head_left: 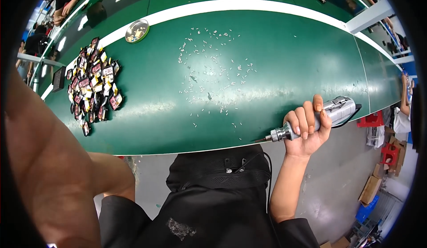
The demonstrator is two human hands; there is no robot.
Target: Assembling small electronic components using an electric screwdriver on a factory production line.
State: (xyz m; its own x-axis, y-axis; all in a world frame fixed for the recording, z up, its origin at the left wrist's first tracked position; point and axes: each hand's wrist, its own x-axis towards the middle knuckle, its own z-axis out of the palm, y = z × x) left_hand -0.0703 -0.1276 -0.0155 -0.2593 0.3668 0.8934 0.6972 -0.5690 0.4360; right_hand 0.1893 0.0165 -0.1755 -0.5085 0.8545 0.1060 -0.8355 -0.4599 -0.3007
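Observation:
My right hand (308,126) is wrapped round a silver electric screwdriver (340,108), over the near edge of the green table. Its thin bit (262,140) points left along that edge. Close to the camera at the left, my left hand (49,168) is raised and fills that side of the view; its fingers are out of sight. Many small white slivers, perhaps tiny screws, (211,77) lie scattered over the middle of the table. A heap of small black parts with white and yellow pieces (93,83) sits on the left side of the tabletop.
A round shallow dish (136,31) with small yellowish pieces stands at the far left, by the white strip (222,5). A black box (58,79) is beside the heap. Red stools (371,120) and cardboard boxes (371,190) are on the floor at right. Other people work beyond.

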